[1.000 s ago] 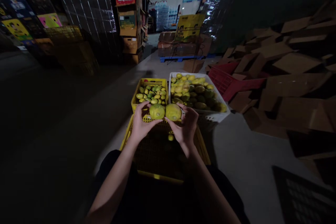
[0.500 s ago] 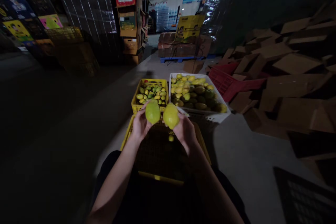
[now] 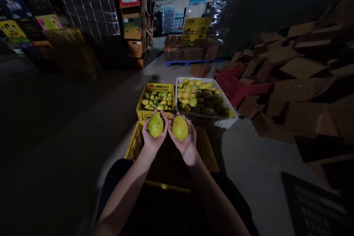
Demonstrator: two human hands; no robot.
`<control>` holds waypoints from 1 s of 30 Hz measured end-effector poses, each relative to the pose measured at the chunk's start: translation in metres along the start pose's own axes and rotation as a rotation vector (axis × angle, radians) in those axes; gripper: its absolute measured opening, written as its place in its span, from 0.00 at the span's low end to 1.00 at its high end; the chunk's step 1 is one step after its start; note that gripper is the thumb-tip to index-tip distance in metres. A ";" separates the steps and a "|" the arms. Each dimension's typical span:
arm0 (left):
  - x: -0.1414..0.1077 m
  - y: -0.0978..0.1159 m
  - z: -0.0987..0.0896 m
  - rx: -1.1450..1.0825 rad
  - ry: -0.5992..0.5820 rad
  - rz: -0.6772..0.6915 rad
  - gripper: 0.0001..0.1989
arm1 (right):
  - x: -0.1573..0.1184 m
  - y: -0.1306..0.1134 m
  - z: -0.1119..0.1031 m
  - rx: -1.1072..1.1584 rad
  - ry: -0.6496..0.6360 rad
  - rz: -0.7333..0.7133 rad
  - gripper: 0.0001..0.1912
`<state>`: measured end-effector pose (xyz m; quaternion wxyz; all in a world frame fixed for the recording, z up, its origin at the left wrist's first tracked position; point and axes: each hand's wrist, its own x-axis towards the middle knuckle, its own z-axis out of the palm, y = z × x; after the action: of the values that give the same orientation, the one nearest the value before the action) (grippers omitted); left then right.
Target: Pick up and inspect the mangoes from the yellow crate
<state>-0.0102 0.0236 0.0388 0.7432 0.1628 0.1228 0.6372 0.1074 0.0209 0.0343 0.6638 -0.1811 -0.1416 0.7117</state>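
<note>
My left hand (image 3: pixel 153 139) is cupped palm up around an oval green-yellow fruit (image 3: pixel 156 125) with small dark marks. My right hand (image 3: pixel 188 143) cradles a second, yellower fruit (image 3: pixel 180 128) in the same way, close beside the first. Both look like small papayas or large lemons; I cannot tell which. The hands are over a large yellow crate (image 3: pixel 135 143) whose inside is mostly dark. Beyond it, a smaller yellow crate (image 3: pixel 140 113) holds several green and yellow fruits (image 3: pixel 156 100). On its right, a white crate (image 3: pixel 233 118) is heaped with larger yellowish fruits (image 3: pixel 193 94).
A red crate (image 3: pixel 232 84) lies at the right against a pile of flattened cardboard boxes (image 3: pixel 304 70). Stacked cartons (image 3: pixel 132 22) and a blue pallet (image 3: pixel 188 63) with boxes stand further back. Dark wrapped stacks rise at the left.
Both hands have turned palms up and come slightly lower, so the fruits now lie in the palms with other sides showing. The whole view has shifted a little.
</note>
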 end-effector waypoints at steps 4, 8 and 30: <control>-0.001 0.004 0.001 0.047 0.002 0.060 0.10 | -0.001 -0.003 0.000 0.055 -0.005 0.022 0.12; 0.000 0.005 -0.001 0.117 0.048 0.094 0.14 | -0.003 -0.002 0.000 0.054 -0.032 0.030 0.12; 0.003 0.002 0.001 -0.087 0.143 -0.002 0.16 | -0.007 0.001 0.004 0.000 0.022 0.055 0.11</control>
<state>-0.0108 0.0265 0.0407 0.7394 0.0843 0.1480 0.6513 0.1047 0.0142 0.0378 0.6455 -0.1926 -0.1291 0.7277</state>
